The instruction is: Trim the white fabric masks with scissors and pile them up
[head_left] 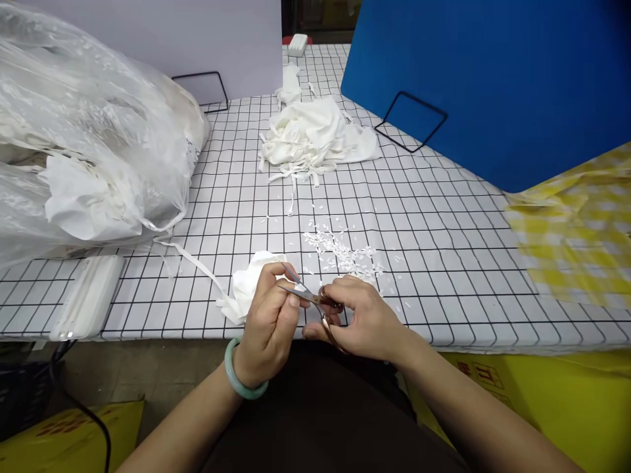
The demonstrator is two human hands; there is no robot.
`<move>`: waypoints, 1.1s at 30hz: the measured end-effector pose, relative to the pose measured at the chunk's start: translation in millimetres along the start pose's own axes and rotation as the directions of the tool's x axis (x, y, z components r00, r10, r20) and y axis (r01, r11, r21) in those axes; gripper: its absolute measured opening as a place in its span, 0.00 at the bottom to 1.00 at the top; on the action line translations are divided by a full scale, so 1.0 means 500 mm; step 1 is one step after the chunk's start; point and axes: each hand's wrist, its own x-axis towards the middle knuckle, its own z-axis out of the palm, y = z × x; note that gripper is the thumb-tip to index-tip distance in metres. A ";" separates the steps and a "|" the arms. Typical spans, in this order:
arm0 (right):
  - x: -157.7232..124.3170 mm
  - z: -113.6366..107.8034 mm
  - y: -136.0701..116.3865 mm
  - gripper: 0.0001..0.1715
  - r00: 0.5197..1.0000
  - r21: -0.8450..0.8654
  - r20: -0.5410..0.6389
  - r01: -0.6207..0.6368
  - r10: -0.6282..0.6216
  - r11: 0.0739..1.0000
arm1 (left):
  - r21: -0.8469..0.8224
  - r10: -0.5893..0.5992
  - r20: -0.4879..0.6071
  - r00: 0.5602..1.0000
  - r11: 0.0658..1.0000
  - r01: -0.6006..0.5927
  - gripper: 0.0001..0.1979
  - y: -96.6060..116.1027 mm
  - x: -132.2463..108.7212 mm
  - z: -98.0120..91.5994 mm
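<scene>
My right hand (362, 315) grips a pair of scissors (306, 294) by the handles, with the blades parted and pointing left. My left hand (273, 318), a pale green bangle on its wrist, is pinched closed on a piece of white fabric (254, 279). The fabric bunches behind and left of those fingers, and a narrow strap (197, 263) trails from it toward the plastic bag. The scissor blades lie at my left fingertips; what sits between them is too small to make out. Just beyond the hands are many small white clippings (345, 253), scattered over the checked cloth.
A clear plastic bag (113, 112) stuffed with white fabric stands at left. Further back lies a pile of white fabric pieces with straps (315, 131). A blue panel (473, 79) and a pale panel (221, 39) stand on wire feet. A white power strip (89, 295) rests near the front edge.
</scene>
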 end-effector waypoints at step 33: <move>-0.043 0.028 0.076 0.18 0.899 0.271 -0.093 -0.390 0.427 0.880 | 0.621 -0.170 0.204 0.964 0.784 0.006 0.16 -0.082 -0.015 -0.213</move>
